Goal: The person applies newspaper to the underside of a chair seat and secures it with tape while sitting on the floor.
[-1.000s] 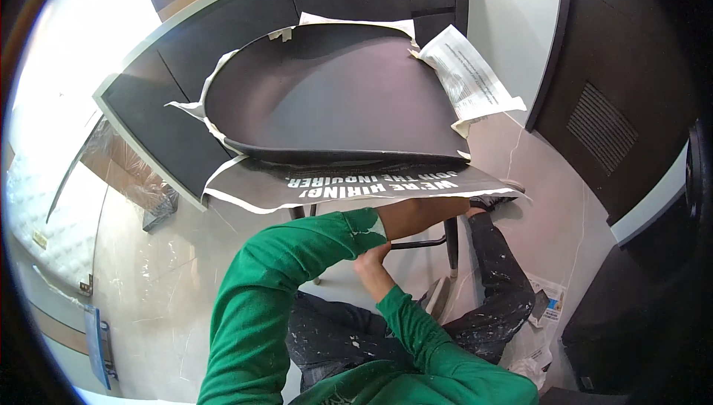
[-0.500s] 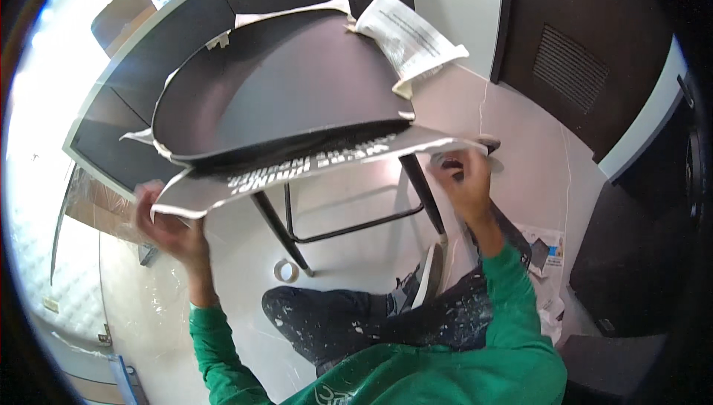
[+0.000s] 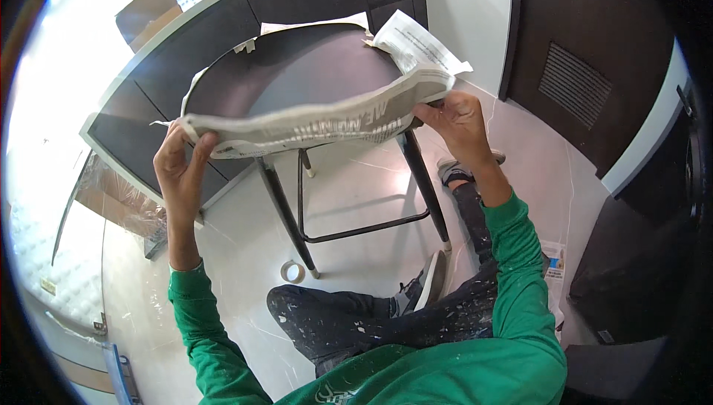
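Observation:
A strip of newspaper stretches along the near edge of a dark chair seat. My left hand pinches the paper's left end between thumb and fingers. At its right end my right hand grips the sheet the same way. The strip is raised, and its upper edge covers the seat's near rim. More paper with bits of tape is fixed around the far rim, including a printed white sheet at the far right. Dark metal legs with a crossbar hold the seat up.
A roll of tape lies on the pale floor by a chair leg. Dark cabinets stand behind the chair, with an open cardboard box on top. Plastic-wrapped cardboard is at left, a vented dark door at right.
Both hands have lifted the newspaper strip, which hung lower and flared outward, up against the seat's near edge. My right hand has closed on its end. The view has shifted slightly.

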The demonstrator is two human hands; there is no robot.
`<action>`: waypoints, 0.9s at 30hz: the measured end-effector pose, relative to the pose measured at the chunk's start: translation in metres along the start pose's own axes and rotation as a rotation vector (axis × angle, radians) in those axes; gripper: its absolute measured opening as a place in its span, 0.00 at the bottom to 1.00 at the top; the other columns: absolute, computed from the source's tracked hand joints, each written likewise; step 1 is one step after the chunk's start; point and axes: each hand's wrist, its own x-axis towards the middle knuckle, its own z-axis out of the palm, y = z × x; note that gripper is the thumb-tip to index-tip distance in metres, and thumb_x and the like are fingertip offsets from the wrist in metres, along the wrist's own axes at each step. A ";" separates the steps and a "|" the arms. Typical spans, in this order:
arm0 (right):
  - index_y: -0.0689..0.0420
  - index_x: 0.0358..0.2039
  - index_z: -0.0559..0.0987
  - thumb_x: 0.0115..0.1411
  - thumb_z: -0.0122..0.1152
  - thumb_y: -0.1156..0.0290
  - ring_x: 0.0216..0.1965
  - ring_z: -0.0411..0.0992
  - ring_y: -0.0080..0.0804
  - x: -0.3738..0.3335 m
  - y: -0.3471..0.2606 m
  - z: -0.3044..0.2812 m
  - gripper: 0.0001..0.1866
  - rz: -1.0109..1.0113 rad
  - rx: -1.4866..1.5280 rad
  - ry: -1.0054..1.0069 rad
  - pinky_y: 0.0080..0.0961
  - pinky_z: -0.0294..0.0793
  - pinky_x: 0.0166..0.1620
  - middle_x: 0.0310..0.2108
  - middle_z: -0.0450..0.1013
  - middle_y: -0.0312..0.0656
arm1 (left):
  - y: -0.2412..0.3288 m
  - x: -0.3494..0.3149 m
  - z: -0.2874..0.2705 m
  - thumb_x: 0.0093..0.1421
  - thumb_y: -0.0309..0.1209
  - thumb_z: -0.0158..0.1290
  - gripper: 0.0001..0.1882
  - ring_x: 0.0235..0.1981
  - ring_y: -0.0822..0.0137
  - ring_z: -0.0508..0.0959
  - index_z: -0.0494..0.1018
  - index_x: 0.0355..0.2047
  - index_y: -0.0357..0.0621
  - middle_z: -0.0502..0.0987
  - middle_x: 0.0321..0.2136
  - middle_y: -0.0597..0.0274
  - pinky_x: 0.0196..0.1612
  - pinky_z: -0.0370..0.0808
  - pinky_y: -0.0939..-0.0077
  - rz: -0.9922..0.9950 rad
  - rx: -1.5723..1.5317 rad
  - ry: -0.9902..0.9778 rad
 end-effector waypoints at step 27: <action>0.64 0.38 0.86 0.60 0.63 0.77 0.35 0.79 0.22 0.031 -0.030 0.005 0.09 0.272 -0.230 -0.201 0.19 0.78 0.42 0.32 0.81 0.38 | 0.074 -0.010 0.149 0.59 0.33 0.65 0.33 0.59 0.54 0.74 0.70 0.65 0.46 0.75 0.57 0.57 0.62 0.73 0.56 0.654 0.681 -0.425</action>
